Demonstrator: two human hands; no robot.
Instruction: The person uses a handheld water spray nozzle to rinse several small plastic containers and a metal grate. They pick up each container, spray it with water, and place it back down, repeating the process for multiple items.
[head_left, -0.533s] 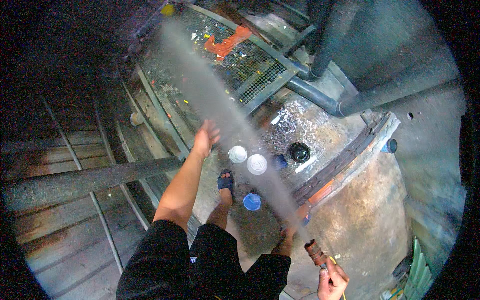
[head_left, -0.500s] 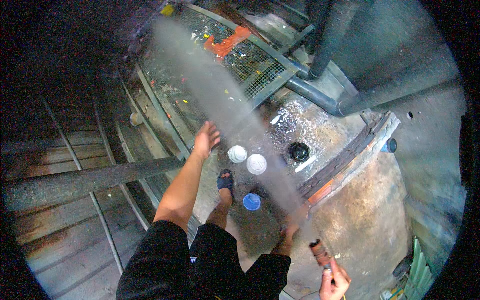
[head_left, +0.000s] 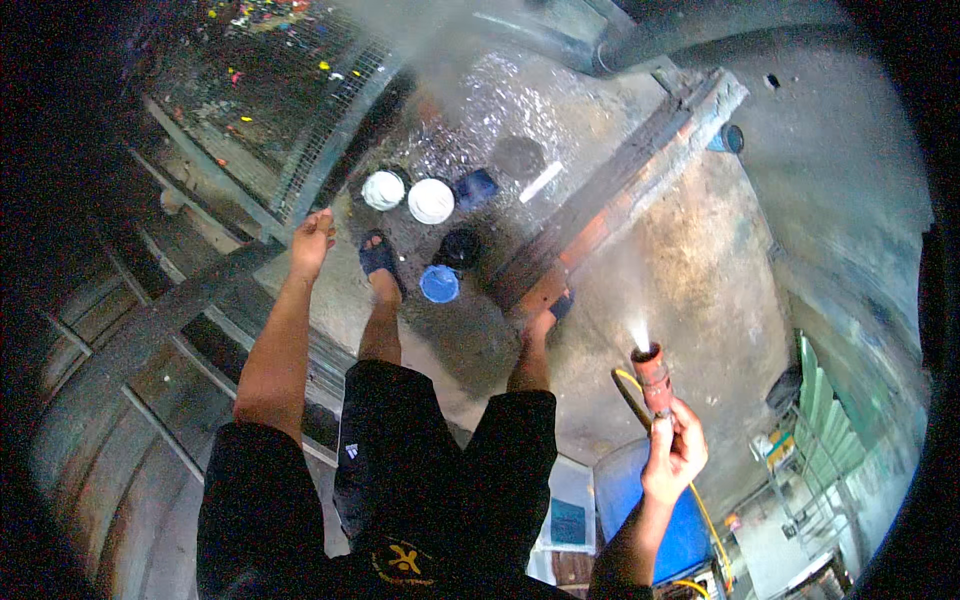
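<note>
Mesh platform: the grating (head_left: 345, 120) stands well left of the brick ledge (head_left: 615, 213), scattered with coloured scraps.
My left hand: the hand (head_left: 313, 243) is far left of the ledge, beside the platform's near corner; its fingers curl loosely inward, and I cannot tell whether they touch that corner.
White tubs: two, one (head_left: 383, 190) beside the other (head_left: 431, 201), left of the ledge.
Blue tub: this one (head_left: 440, 284) sits left of the ledge's near end, just beside a black round thing (head_left: 461, 248).
Pale strip: it lies (head_left: 541, 182) just left of the ledge.
Red-brown nozzle: the tube (head_left: 655, 378) is right of the ledge's near end and closer to me, jutting beyond my fingertips, mouth facing away, a white plume (head_left: 642, 333) leaving it.
My right hand: thumb and fingers (head_left: 675, 455) grip the nozzle's narrow rear end, right of the ledge.
Yellow hose: it runs (head_left: 712, 530) past my right wrist, right of the ledge.
</note>
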